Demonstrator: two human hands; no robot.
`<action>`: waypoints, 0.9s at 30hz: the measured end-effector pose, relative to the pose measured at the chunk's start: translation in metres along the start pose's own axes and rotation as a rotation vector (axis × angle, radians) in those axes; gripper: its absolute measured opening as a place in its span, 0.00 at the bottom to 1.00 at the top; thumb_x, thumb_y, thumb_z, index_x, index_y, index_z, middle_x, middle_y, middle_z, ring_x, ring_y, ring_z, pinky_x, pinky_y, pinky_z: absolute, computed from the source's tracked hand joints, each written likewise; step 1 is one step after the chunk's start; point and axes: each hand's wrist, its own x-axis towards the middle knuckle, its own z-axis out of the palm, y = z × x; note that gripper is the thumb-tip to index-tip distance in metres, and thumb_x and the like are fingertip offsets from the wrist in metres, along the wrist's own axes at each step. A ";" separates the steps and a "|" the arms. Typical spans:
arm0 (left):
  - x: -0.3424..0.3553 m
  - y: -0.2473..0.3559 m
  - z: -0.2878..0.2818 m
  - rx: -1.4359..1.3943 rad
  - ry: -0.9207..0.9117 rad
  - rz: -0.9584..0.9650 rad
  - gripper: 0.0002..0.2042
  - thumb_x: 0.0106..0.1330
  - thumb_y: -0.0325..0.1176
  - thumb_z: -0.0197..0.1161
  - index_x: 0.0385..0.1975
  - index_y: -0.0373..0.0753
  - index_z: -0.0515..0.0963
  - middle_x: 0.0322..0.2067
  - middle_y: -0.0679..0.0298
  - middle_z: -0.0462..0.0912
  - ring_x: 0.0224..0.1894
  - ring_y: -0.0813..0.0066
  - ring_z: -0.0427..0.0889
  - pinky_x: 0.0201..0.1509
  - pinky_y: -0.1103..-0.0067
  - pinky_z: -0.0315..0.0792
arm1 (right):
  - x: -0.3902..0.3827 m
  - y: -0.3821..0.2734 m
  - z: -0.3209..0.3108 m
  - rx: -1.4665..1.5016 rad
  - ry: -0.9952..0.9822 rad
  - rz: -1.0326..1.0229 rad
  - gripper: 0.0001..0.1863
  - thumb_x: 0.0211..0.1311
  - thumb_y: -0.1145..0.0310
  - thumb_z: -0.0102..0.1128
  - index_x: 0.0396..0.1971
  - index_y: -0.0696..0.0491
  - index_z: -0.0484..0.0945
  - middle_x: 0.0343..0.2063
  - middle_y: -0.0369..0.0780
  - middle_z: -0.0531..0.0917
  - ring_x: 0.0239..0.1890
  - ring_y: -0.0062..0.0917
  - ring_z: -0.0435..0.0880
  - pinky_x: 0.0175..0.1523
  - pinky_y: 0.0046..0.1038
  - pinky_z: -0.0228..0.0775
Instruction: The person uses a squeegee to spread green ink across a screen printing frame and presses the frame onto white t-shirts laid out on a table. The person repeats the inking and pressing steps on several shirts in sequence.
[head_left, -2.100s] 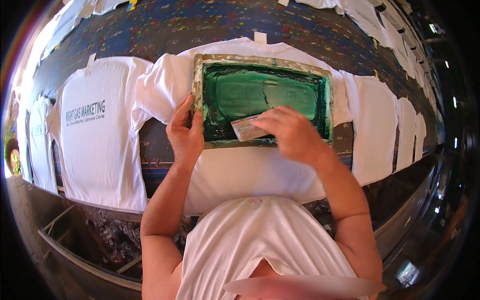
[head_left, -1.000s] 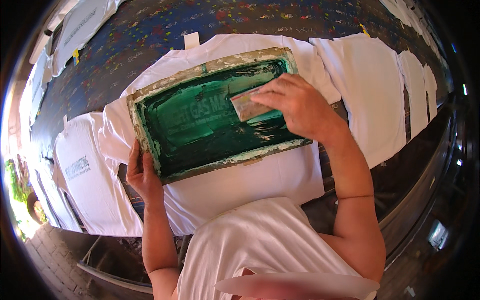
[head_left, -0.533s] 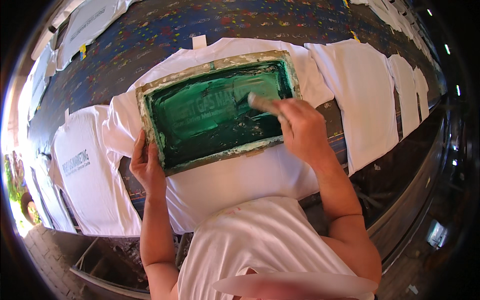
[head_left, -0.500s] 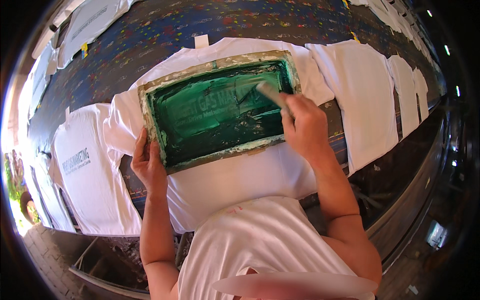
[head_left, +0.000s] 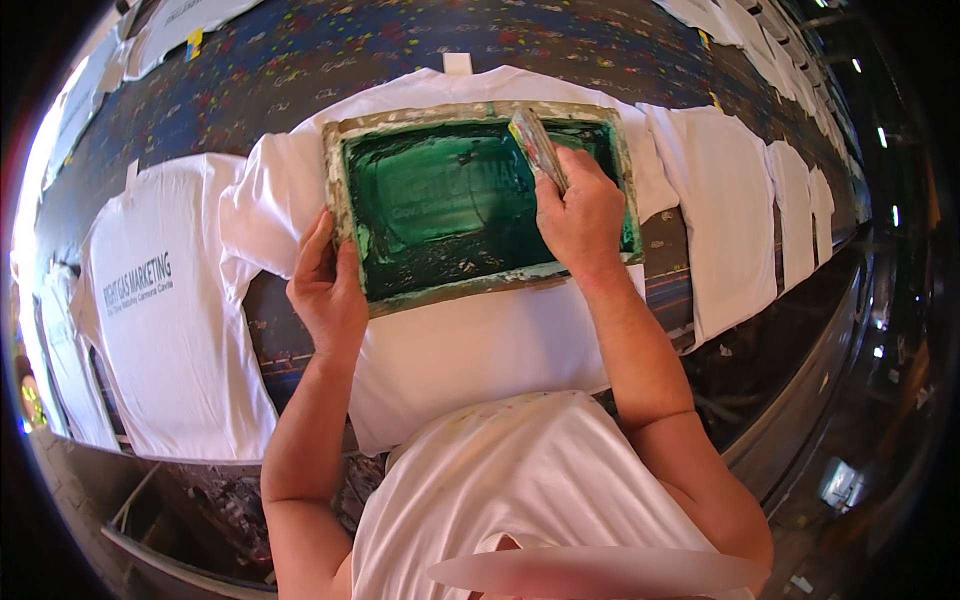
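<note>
A screen-printing frame (head_left: 470, 287) lies on a white T-shirt (head_left: 480, 350) spread over the table. Its mesh is dark green with ink, and faint lettering shows through. My left hand (head_left: 330, 290) is closed on the frame's left side, with the thumb near the inner edge. In my right hand (head_left: 588, 215) is a squeegee (head_left: 540, 148), gripped by its near end inside the frame's right half. The squeegee slants up and left, its far end by the far rim. Whether its blade touches the mesh is hard to see.
Left of the frame lies a white T-shirt (head_left: 185, 330) with dark printed lettering. More white T-shirts (head_left: 725, 215) line the table to the right. Others lie across the far side. The long dark table (head_left: 380, 60) is speckled with paint, and its near edge runs in front of me.
The squeegee has turned to a steeper angle in my right hand, near the far rim. The frame looks more level as the view shifts. My left hand keeps its hold.
</note>
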 end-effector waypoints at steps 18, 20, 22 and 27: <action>0.002 0.002 0.002 0.184 0.045 0.113 0.16 0.80 0.18 0.63 0.65 0.29 0.84 0.66 0.50 0.87 0.68 0.63 0.85 0.74 0.71 0.75 | -0.028 -0.052 -0.002 0.124 -0.434 -0.680 0.22 0.55 0.80 0.67 0.53 0.54 0.89 0.50 0.41 0.92 0.49 0.41 0.91 0.57 0.42 0.84; 0.003 0.002 0.002 0.197 0.050 0.111 0.16 0.80 0.18 0.63 0.64 0.28 0.84 0.66 0.50 0.87 0.68 0.62 0.85 0.75 0.70 0.75 | -0.017 -0.051 -0.011 0.180 -0.539 -0.647 0.19 0.58 0.80 0.68 0.50 0.55 0.90 0.47 0.44 0.92 0.49 0.44 0.91 0.55 0.43 0.85; 0.002 0.002 0.003 0.200 0.054 0.105 0.16 0.80 0.18 0.63 0.64 0.28 0.84 0.66 0.50 0.87 0.68 0.62 0.85 0.75 0.70 0.74 | 0.015 -0.045 -0.013 0.204 -0.645 -0.548 0.18 0.61 0.80 0.67 0.51 0.55 0.90 0.46 0.46 0.92 0.48 0.46 0.91 0.54 0.44 0.84; 0.002 0.003 0.004 0.165 0.062 0.063 0.16 0.80 0.19 0.63 0.65 0.29 0.85 0.66 0.51 0.87 0.68 0.63 0.85 0.75 0.70 0.75 | 0.073 -0.043 0.023 0.169 -0.539 -0.480 0.22 0.62 0.83 0.71 0.55 0.50 0.90 0.45 0.46 0.92 0.48 0.46 0.91 0.55 0.41 0.85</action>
